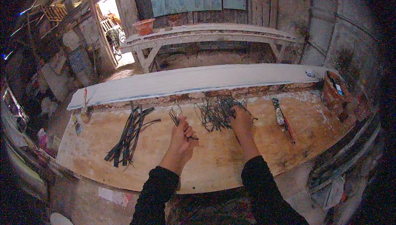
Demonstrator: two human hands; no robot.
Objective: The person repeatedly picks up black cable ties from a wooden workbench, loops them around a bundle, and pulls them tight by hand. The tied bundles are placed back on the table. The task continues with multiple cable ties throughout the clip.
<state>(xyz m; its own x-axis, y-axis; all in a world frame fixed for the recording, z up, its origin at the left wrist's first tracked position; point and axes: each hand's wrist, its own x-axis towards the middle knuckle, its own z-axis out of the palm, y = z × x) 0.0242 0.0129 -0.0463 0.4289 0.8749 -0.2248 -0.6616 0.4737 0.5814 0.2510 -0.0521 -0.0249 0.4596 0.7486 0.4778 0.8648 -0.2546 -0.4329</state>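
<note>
My left hand (181,136) is closed around a few thin dark strips (176,115), whose looped ends stick up above the fist. To its right, my right hand (242,122) reaches into a tangled heap of thin black strips (216,113). Its fingers are bent together on the heap's right side and partly hidden among the strips. A looser bundle of wider, flat black strips (128,136) lies to the left of my left hand. All of this rests on a pale wooden board (210,163).
A knife-like tool (279,117) and a red pen-like stick (289,131) lie right of the heap. A brownish bucket (335,88) stands at the board's far right. A brush (85,111) lies far left. Behind runs a whitish ledge (198,78), then a bench (214,31) with an orange basin (144,27).
</note>
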